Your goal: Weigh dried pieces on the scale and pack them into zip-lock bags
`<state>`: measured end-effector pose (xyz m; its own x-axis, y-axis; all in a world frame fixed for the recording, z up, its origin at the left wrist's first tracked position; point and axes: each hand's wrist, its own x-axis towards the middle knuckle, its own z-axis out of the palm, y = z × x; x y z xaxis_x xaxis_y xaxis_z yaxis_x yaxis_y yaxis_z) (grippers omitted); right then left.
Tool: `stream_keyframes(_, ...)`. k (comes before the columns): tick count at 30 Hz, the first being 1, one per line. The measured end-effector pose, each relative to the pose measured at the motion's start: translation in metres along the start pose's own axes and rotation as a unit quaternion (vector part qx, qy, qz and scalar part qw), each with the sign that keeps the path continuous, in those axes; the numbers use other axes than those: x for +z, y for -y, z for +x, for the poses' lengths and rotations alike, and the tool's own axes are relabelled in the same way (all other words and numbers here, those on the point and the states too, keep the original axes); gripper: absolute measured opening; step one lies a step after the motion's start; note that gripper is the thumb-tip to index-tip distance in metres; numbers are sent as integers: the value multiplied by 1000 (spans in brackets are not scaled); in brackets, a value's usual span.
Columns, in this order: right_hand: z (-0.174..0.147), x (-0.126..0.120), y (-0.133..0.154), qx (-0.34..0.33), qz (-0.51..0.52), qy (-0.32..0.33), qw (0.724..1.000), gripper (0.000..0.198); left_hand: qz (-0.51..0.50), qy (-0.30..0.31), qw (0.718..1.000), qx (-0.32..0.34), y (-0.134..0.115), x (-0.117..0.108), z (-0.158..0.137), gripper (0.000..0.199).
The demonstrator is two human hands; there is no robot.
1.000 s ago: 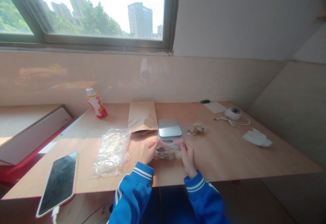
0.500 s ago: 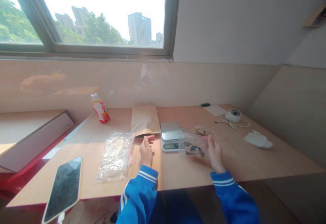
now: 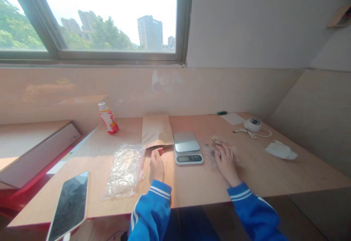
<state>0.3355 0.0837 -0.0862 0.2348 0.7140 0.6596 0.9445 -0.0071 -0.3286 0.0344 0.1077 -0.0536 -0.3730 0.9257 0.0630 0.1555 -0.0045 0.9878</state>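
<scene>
My left hand (image 3: 157, 163) is raised over the table just in front of a brown paper bag (image 3: 157, 129), its fingers loosely bent and nothing seen in them. The paper bag's dark mouth faces me. My right hand (image 3: 227, 161) lies with fingers spread over clear zip bags (image 3: 211, 156) that have small brownish pieces (image 3: 214, 140) inside; the fingers partly cover them. Between my hands stands a digital kitchen scale (image 3: 188, 146), its metal plate bare. Left of my left hand is a stack of clear zip bags (image 3: 124, 169) with red seals.
A phone (image 3: 70, 201) with a cable sits at the table's front left edge. Behind it stands a red and white bottle (image 3: 108, 118). To the right are a white round device (image 3: 252, 125) with a cord, a crumpled white tissue (image 3: 281, 150), a paper sheet (image 3: 233, 118) and a green-handled tool (image 3: 222, 113).
My right hand has lowered a zip bag of dark pieces from beside the scale's front onto the table at its right, and its fingers have spread. My left hand has barely moved.
</scene>
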Motion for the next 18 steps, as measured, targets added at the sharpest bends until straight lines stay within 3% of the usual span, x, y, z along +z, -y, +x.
stream_keyframes(5,22,23,-3,1,48,33,998,42,114,-39,992,42,11,-3,7,32)
stream_keyframes(10,35,31,-9,-6,98,29,995,41,243,-91,963,74,23,5,16,35)
stream_keyframes(15,32,35,-9,7,130,1,991,38,395,-78,889,217,24,6,23,34)
stream_keyframes(18,32,36,-8,10,131,-6,991,37,488,-45,835,251,15,1,28,33)
